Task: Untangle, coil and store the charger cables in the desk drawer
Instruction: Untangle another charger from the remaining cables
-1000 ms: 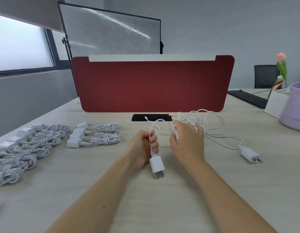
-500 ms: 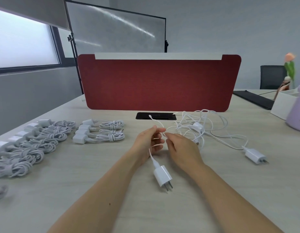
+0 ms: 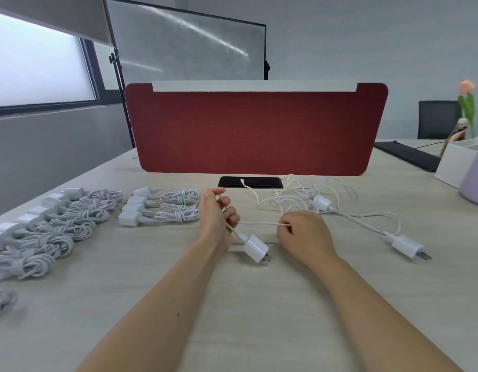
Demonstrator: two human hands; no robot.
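Left hand (image 3: 217,218) has its fingers (image 3: 232,214) curled round the white cable (image 3: 259,223) just above its adapter (image 3: 255,248). Can't tell whether the adapter hangs free or rests on the tabletop (image 3: 232,304). Right hand (image 3: 305,232) pinches the same cable, so the run between the hands is near taut. From there it goes into the tangle (image 3: 299,200) just beyond the right hand. The tangle holds a second adapter (image 3: 322,203), and a third adapter (image 3: 406,247) lies off to the right, its lead running back into the same heap. Main risk: pulling the taut run harder cinches the loops into a knot rather than freeing them. It could also drag the other two adapters across the tabletop, since their leads look crossed with this one. A loose connector end (image 3: 242,180) lies over the black cable port (image 3: 250,182); which lead it belongs to isn't clear, and a tug could drop or snag it in the slot. Hard yanks load the strain relief at the adapter, so feed slack through instead. Coiled chargers (image 3: 162,208) sit just left of the left hand, and a swinging adapter could clip them. Drawer not in view, nothing stored that I can see.
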